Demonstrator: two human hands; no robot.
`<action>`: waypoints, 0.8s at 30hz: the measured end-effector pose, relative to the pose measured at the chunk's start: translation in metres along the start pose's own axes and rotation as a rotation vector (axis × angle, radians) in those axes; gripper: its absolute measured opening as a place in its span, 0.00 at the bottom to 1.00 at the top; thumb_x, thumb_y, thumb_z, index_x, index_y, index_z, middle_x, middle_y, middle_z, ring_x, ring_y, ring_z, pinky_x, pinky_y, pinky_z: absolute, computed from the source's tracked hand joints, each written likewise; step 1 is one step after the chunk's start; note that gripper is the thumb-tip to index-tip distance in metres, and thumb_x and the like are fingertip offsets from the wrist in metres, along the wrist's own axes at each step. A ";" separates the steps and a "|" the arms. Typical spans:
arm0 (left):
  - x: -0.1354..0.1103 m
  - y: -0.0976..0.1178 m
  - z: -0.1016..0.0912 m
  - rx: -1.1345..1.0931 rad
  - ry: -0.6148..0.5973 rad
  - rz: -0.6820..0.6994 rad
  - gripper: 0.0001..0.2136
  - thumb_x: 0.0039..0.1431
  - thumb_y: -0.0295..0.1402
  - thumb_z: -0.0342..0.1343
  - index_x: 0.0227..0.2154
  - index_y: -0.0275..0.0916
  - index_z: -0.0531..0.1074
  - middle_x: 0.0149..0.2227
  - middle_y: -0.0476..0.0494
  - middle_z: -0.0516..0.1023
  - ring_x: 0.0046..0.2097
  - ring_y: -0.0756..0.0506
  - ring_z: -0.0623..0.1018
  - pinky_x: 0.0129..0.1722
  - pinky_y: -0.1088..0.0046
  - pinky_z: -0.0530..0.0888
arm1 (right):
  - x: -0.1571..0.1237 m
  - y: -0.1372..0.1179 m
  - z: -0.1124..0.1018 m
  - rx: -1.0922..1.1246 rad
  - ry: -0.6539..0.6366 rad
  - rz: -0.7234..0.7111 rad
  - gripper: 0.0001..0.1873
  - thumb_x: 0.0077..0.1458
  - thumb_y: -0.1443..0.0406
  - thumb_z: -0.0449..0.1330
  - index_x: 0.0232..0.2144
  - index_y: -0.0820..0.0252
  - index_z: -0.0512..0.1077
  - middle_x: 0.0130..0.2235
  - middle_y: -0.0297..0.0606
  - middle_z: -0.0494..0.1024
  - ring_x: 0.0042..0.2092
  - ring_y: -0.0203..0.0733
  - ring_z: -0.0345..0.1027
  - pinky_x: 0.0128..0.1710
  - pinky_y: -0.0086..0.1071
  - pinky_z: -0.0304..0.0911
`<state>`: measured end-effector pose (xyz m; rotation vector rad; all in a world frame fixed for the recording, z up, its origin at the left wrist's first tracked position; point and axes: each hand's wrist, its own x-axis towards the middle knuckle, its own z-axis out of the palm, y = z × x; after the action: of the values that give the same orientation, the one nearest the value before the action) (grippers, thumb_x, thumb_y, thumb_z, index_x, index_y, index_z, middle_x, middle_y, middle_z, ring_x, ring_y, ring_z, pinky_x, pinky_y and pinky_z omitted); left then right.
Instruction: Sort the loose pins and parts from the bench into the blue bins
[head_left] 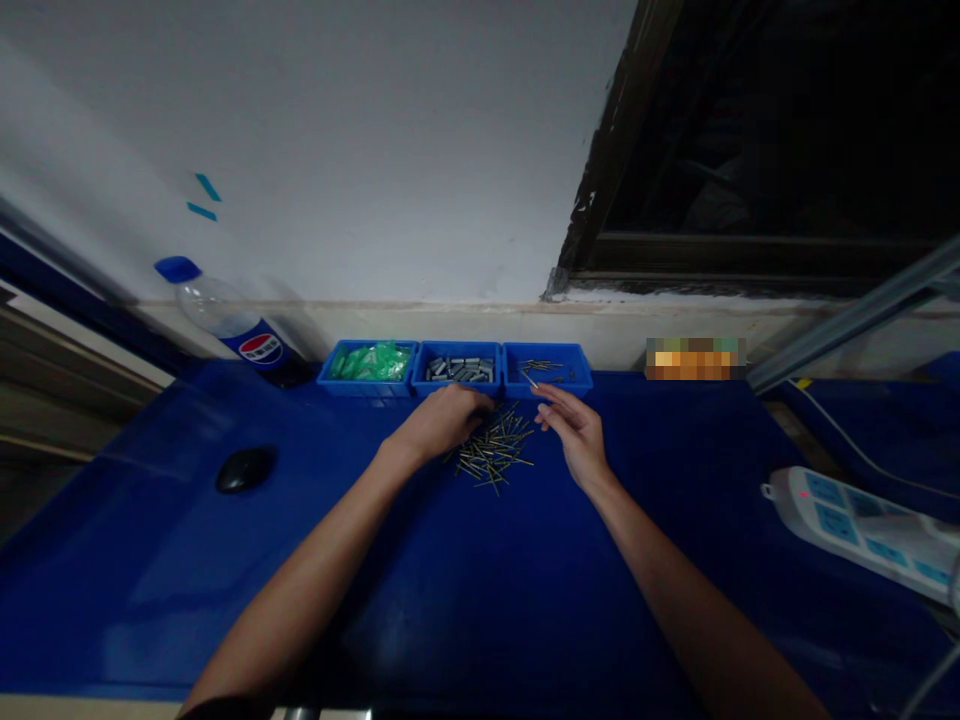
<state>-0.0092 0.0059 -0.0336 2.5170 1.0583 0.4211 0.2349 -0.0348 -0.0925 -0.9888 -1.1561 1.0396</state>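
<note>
Here's my blue counter (480, 600), smooth, so any pin I brush could skid away. Three blue trays (375, 388) sit behind; clip the right one's rim and pins could scatter. Just in front, the pile of metal pins (495, 450) lies criss-crossed: tug one, others may drag along. My left hand (442, 415) bends over it, fingers curled, grip hidden, can't tell. My right hand (577, 430) has fingers narrowly spread; a thin pin (529, 380) shows at the tip, easily dropped if loosely pinched.

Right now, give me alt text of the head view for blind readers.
The left hand is at a pile of rods on a blue table, right hand beside it, three bins behind. Bottle and mouse left, power strip right.
</note>
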 end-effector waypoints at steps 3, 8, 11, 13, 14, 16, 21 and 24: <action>-0.001 0.000 0.003 0.028 -0.045 -0.024 0.14 0.59 0.22 0.56 0.44 0.40 0.81 0.43 0.41 0.84 0.46 0.43 0.82 0.49 0.69 0.76 | 0.001 0.002 -0.002 0.030 -0.003 -0.004 0.26 0.58 0.59 0.69 0.59 0.48 0.77 0.61 0.44 0.79 0.39 0.43 0.77 0.35 0.37 0.72; 0.001 0.004 0.006 0.061 -0.072 -0.081 0.12 0.57 0.19 0.56 0.39 0.39 0.80 0.39 0.41 0.83 0.42 0.43 0.82 0.42 0.71 0.74 | 0.000 0.000 -0.001 0.035 -0.013 -0.011 0.21 0.59 0.60 0.68 0.55 0.48 0.79 0.60 0.43 0.80 0.38 0.41 0.76 0.35 0.36 0.70; 0.004 0.006 0.007 0.045 -0.072 -0.096 0.13 0.56 0.18 0.54 0.39 0.39 0.78 0.36 0.43 0.81 0.38 0.44 0.81 0.37 0.72 0.72 | 0.000 -0.001 -0.001 0.039 -0.014 -0.006 0.21 0.59 0.61 0.68 0.55 0.48 0.79 0.60 0.43 0.80 0.37 0.42 0.76 0.35 0.37 0.70; 0.004 0.005 0.007 0.015 -0.063 -0.093 0.15 0.56 0.17 0.53 0.42 0.38 0.77 0.36 0.43 0.81 0.37 0.45 0.80 0.36 0.72 0.71 | -0.001 -0.002 -0.001 0.043 -0.017 -0.004 0.20 0.60 0.61 0.68 0.55 0.49 0.79 0.59 0.44 0.80 0.38 0.42 0.76 0.36 0.37 0.70; 0.005 0.005 0.007 -0.002 -0.059 -0.087 0.16 0.55 0.17 0.54 0.43 0.38 0.76 0.36 0.44 0.81 0.37 0.45 0.80 0.36 0.72 0.71 | -0.001 -0.002 -0.001 0.046 -0.017 -0.005 0.20 0.60 0.60 0.67 0.54 0.49 0.79 0.59 0.44 0.80 0.38 0.42 0.76 0.36 0.37 0.70; 0.005 0.003 0.006 -0.043 -0.046 -0.065 0.19 0.56 0.17 0.53 0.48 0.38 0.76 0.37 0.44 0.81 0.37 0.46 0.80 0.37 0.73 0.72 | -0.001 -0.002 -0.001 0.049 -0.019 -0.006 0.19 0.60 0.60 0.67 0.54 0.50 0.79 0.58 0.44 0.80 0.38 0.42 0.76 0.36 0.38 0.69; 0.005 0.006 -0.001 -0.186 0.031 -0.001 0.22 0.60 0.19 0.54 0.56 0.38 0.72 0.41 0.43 0.81 0.40 0.47 0.80 0.42 0.71 0.75 | -0.002 -0.002 -0.001 0.026 -0.044 -0.007 0.15 0.61 0.60 0.66 0.50 0.53 0.80 0.49 0.43 0.85 0.36 0.42 0.75 0.36 0.37 0.69; 0.006 0.011 -0.004 -0.248 0.092 0.036 0.21 0.60 0.22 0.56 0.56 0.39 0.72 0.42 0.44 0.80 0.40 0.48 0.80 0.43 0.70 0.76 | -0.003 -0.005 0.000 -0.012 -0.087 0.008 0.13 0.62 0.59 0.67 0.47 0.54 0.81 0.42 0.41 0.86 0.34 0.41 0.75 0.35 0.36 0.69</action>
<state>0.0006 0.0040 -0.0242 2.3183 0.9316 0.6423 0.2353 -0.0384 -0.0885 -0.9662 -1.2322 1.0922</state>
